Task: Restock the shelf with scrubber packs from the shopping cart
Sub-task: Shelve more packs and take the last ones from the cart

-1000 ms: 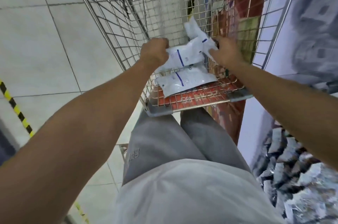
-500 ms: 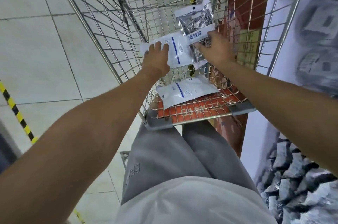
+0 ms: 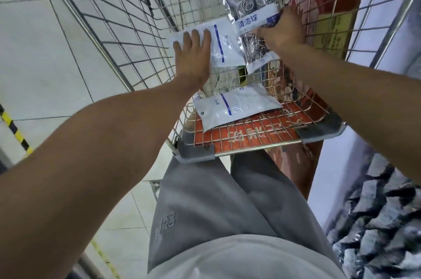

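A wire shopping cart (image 3: 127, 35) stands in front of me. My left hand (image 3: 193, 55) holds a white scrubber pack (image 3: 225, 46) with a blue stripe, back side up, raised above the cart's bottom. My right hand (image 3: 282, 30) grips a clear-fronted scrubber pack (image 3: 248, 1) showing steel-wool balls and a white label, held upright beside the first. A third white pack (image 3: 237, 105) lies flat on the red child-seat flap (image 3: 250, 135) at the cart's near end.
To the right a shelf bin (image 3: 382, 210) holds several silvery scrubber packs. A red-brown shelf post (image 3: 314, 165) stands next to the cart. White floor tiles (image 3: 45, 55) and yellow-black tape (image 3: 16, 133) lie to the left. My grey trousers (image 3: 205, 199) fill the near view.
Both hands lifted their packs up out of the cart. The right-hand pack turned its clear front toward me. The flat pack stayed put.
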A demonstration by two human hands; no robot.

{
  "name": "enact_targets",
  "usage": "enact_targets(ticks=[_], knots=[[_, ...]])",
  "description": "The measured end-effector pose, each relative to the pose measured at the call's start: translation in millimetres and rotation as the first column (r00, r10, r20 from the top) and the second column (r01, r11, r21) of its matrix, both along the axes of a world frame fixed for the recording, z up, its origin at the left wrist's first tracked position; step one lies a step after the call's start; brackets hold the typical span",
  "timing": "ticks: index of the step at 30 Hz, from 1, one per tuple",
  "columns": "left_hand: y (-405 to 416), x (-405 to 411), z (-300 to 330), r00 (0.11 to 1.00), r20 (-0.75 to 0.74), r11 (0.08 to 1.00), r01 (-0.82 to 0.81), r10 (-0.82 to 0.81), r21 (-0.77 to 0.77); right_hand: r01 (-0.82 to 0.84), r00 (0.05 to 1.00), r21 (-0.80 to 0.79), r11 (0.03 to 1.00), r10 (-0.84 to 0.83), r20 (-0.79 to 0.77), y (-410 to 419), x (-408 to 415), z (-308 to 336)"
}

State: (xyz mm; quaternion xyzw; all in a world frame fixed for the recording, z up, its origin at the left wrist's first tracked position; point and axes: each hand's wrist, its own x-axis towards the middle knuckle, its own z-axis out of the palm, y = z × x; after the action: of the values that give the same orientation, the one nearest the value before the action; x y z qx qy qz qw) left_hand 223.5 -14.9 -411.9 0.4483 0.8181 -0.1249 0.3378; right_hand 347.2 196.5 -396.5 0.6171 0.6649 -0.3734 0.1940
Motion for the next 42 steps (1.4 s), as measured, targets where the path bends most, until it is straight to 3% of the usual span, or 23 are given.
enact_targets(ticks=[3,7,11,17,20,22,25,28,32,37,42], knots=[[6.5,-11.1,8.4,0.999,0.039,0.999,-0.026,0.025,0.023,0.142,0.987,-0.1,0.985,-0.149,-0.064,3.4,-4.6,14.7],[18.7,-29.2,35.1,0.977,0.173,0.992,-0.124,0.127,-0.027,0.341,0.897,-0.333,0.879,-0.41,-0.165,9.5,-6.6,53.5],[18.1,-39.5,71.9,0.852,0.347,0.916,-0.395,0.392,-0.068,0.397,0.787,-0.504,0.767,-0.567,-0.243,11.3,-0.8,109.3],[27.1,-48.9,167.4,0.41,0.664,0.626,-0.771,0.626,-0.115,0.381,0.649,-0.62,0.686,-0.676,-0.35,-3.0,8.8,202.1],[22.1,-54.2,223.3,0.039,0.794,0.445,-0.844,0.607,-0.299,0.33,0.621,-0.607,0.723,-0.65,-0.438,-22.7,17.4,243.1],[13.8,-54.4,259.4,-0.169,0.833,0.414,-0.805,0.527,-0.425,0.352,0.569,-0.595,0.723,-0.67,-0.477,-36.9,23.7,270.0],[-3.5,-47.4,305.4,-0.288,0.856,0.475,-0.734,0.43,-0.486,0.396,0.492,-0.585,0.707,-0.702,-0.515,-65.0,33.1,306.1],[-17.8,-34.4,341.3,-0.29,0.856,0.475,-0.734,0.427,-0.485,0.456,0.408,-0.534,0.712,-0.7,-0.586,-94.1,51.9,333.9],[-31.5,-9.1,369.2,-0.12,0.875,0.588,-0.697,0.468,-0.41,0.547,0.312,-0.508,0.666,-0.724,-0.615,-136.2,98.0,342.0],[-37.4,28.5,393.5,-0.067,0.85,0.648,-0.616,0.523,-0.447,0.646,0.17,-0.549,0.53,-0.802,-0.573,-187.0,151.8,395.6],[-31.1,84.7,418.3,0.093,0.887,0.803,-0.475,0.452,-0.36,0.72,-0.047,-0.578,0.384,-0.804,-0.593,-231.7,219.2,418.7]])
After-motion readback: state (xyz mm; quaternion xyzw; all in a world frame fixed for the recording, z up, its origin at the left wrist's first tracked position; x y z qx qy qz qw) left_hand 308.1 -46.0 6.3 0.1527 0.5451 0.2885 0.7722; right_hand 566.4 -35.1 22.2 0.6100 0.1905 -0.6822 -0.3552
